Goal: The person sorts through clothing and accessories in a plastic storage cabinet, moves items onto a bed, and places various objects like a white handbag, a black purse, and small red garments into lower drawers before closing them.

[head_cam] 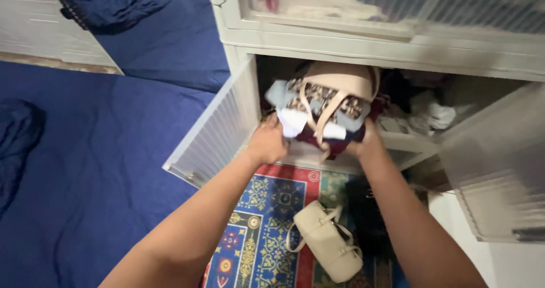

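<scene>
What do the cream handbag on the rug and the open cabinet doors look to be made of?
The cream handbag looks like smooth leather or faux leather: matte sheen, stitched straps, a firm shape. I cannot tell which. The cabinet doors look like ribbed translucent plastic in white frames: fine parallel ridges, with light showing through. The rug looks woven or printed textile.

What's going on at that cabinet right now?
A person is holding a stack of folded clothes with both hands at the open lower compartment of a white cabinet. The left hand grips the stack's near left side and the right hand its right. A beige bag sits on top of the stack. Another cream handbag lies on the patterned rug below.
</scene>
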